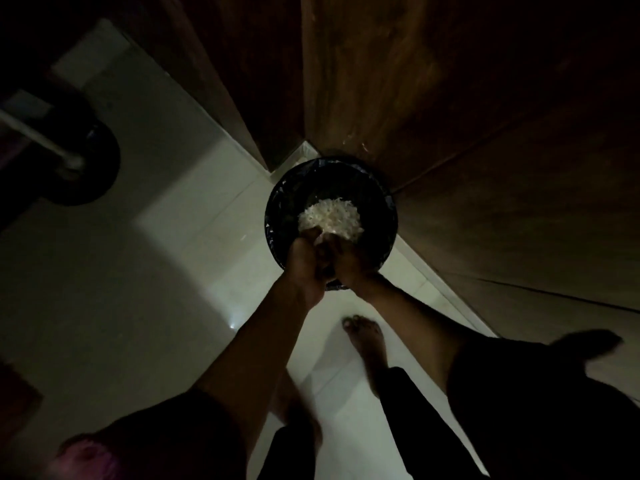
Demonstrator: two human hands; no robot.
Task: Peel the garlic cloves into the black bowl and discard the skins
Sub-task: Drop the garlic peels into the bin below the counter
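Garlic skins (330, 218): pale heap inside lined bin (277, 202), frame centre. Left hand (306, 261) and right hand (349, 265) bunched together over its near rim, probably shaking off scraps; grip unreadable in this light.

White tiled floor (104, 289), dark wooden panels (485, 116), black base (97, 174)

Dim light merges the left hand (304, 268) and right hand (351, 268) over the bin (277, 202), so how their fingers lie cannot be made out. They hide the bin's near rim. One bare foot (294, 403) is blurred. A dark round object (93, 168) at left is unidentifiable.
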